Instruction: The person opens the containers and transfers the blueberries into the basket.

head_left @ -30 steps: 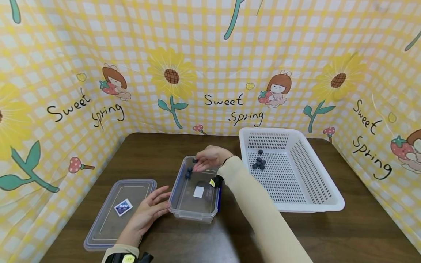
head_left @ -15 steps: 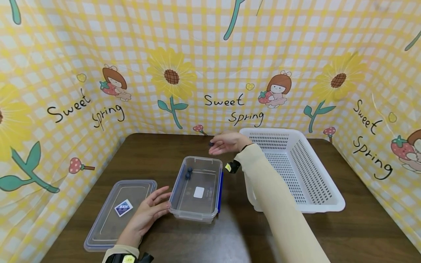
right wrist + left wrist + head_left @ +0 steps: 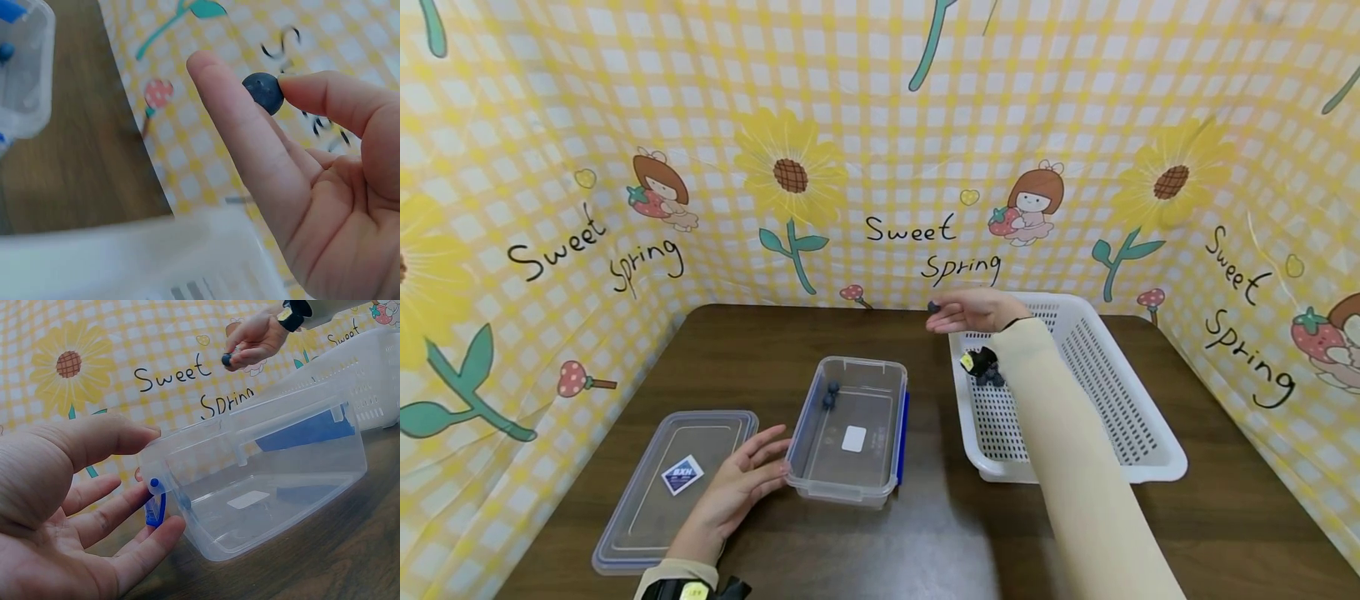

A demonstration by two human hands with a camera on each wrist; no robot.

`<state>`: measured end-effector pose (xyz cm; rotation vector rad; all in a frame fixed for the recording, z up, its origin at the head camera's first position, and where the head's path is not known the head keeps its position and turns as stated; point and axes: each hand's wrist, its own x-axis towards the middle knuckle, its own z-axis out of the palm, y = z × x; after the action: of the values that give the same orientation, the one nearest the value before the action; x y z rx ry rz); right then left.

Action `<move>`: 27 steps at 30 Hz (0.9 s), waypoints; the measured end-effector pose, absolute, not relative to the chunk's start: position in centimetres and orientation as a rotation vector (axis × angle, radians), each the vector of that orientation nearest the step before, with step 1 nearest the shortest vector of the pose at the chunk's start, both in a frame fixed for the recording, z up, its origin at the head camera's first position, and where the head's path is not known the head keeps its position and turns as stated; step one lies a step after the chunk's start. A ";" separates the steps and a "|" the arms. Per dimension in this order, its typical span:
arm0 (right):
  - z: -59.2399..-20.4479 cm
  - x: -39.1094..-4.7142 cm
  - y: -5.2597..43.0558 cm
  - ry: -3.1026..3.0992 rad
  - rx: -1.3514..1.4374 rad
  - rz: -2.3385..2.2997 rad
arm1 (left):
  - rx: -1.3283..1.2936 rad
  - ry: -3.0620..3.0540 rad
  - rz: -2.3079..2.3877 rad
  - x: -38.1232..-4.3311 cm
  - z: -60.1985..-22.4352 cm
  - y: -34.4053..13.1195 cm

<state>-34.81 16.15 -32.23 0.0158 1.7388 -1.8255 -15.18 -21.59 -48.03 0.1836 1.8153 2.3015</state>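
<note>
My right hand pinches one blueberry between thumb and finger, above the back left corner of a white perforated basket. Blueberries lie in that basket, partly hidden by the wrist camera and sleeve. To its left stands a clear lidless plastic box with a small group of blueberries near its left wall. My left hand touches the box's left side, thumb at the rim and relaxed fingers alongside a blue clip.
A clear lid with a diamond-shaped sticker lies flat on the dark wooden table, left of the box and partly beneath the left forearm. Checked yellow cloth rises behind the table and on both sides.
The right hand has gone from over the clear box, right and back to the basket's far left corner, keeping the blueberry pinched. The left hand and the box have stayed in place.
</note>
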 end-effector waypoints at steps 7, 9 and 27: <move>-33.2 -34.7 20.5 1.673 0.148 -1.913 | 0.182 1.826 2.292 -15.2 -48.1 -21.6; -33.5 -34.5 21.5 1.667 0.179 -1.915 | 0.172 1.827 2.292 -15.2 -48.1 -21.6; -38.2 -34.1 24.4 1.771 0.361 -1.781 | 0.132 1.838 2.279 -15.2 -47.8 -21.6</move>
<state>-34.09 24.45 -38.22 0.3608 1.7712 -1.7808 -15.20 -21.56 -47.84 0.1316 1.8380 2.2787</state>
